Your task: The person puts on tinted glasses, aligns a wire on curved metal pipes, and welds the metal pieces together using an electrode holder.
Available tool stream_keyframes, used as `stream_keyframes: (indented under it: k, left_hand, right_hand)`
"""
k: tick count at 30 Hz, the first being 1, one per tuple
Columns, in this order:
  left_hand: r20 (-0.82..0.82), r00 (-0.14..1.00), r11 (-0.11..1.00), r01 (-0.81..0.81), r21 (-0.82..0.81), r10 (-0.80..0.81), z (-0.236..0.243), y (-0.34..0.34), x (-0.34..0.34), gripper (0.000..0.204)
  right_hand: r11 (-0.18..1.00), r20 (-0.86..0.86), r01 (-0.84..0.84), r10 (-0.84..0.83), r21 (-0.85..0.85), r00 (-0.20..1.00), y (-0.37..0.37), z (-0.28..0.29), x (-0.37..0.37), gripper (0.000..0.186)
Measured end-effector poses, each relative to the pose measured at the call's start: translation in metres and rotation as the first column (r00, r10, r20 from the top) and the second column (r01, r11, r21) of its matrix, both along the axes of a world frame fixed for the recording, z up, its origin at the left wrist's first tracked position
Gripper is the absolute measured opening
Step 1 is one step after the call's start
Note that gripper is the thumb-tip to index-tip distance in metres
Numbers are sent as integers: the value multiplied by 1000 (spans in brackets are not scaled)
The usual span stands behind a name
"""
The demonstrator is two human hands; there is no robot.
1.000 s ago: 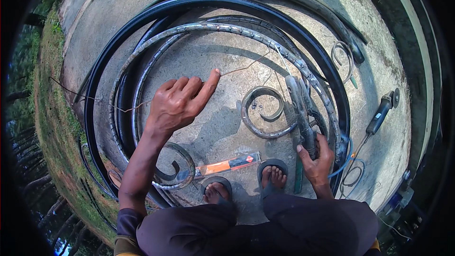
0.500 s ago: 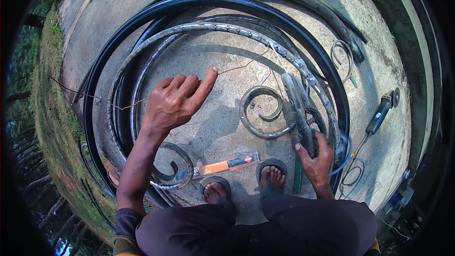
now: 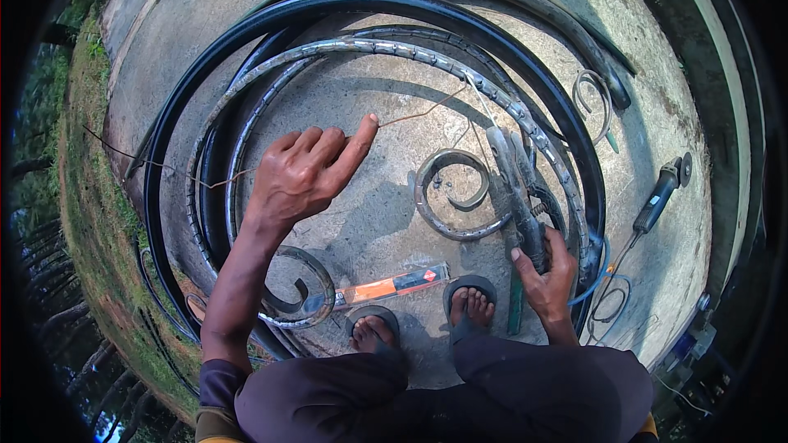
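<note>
My left hand (image 3: pixel 302 174) is closed around a thin, bent brown wire (image 3: pixel 422 116), its index finger stretched along it. The wire passes out on both sides of the fist, its far end by a notched, curved metal bar (image 3: pixel 361 46). In my right hand (image 3: pixel 545 276) is a dark welding electrode holder (image 3: pixel 513 172). A thin pale welding rod (image 3: pixel 481 100) leads from its jaws to the same spot on the bar; whether it touches cannot be made out. Between my hands, a metal scroll (image 3: pixel 423 197) lies on the concrete.
Large black curved tubes (image 3: pixel 410 0) surround the work. A second scroll (image 3: pixel 326 279) and an orange-and-black packet (image 3: pixel 382 288) lie near my sandalled feet. At right are an angle grinder (image 3: pixel 657 201), blue cable (image 3: pixel 603 267) and a small coil (image 3: pixel 606 102). Grass borders the slab at left.
The electrode holder has tilted very slightly. Both hands keep their grip and place, and everything else looks the same.
</note>
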State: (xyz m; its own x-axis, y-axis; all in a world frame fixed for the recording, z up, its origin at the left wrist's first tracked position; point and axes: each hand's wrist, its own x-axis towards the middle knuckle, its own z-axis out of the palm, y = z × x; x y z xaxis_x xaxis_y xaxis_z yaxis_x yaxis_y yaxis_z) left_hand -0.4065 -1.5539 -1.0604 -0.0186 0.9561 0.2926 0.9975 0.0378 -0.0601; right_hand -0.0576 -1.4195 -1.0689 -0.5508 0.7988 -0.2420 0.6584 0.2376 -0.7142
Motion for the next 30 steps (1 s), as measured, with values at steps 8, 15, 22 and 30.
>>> stream_keyframes:
  k: [8,15,22,30]
  left_hand:
    - [-35,999,998,-15,-54,13,2,2,-1,61]
    - [-13,1000,1000,5,-5,-5,2,-1,-2,62]
    - [29,999,999,18,49,-19,-3,1,-3,60]
    - [-43,999,1000,0,-13,0,-1,0,-2,60]
  right_hand:
    - [1000,13,-2,2,-4,1000,2,8,-5,40]
    - [1000,16,-16,15,7,1000,1,4,-5,41]
    - [1000,36,-24,24,9,999,3,7,-4,42]
    - [999,1,21,-21,-32,1000,2,10,-4,43]
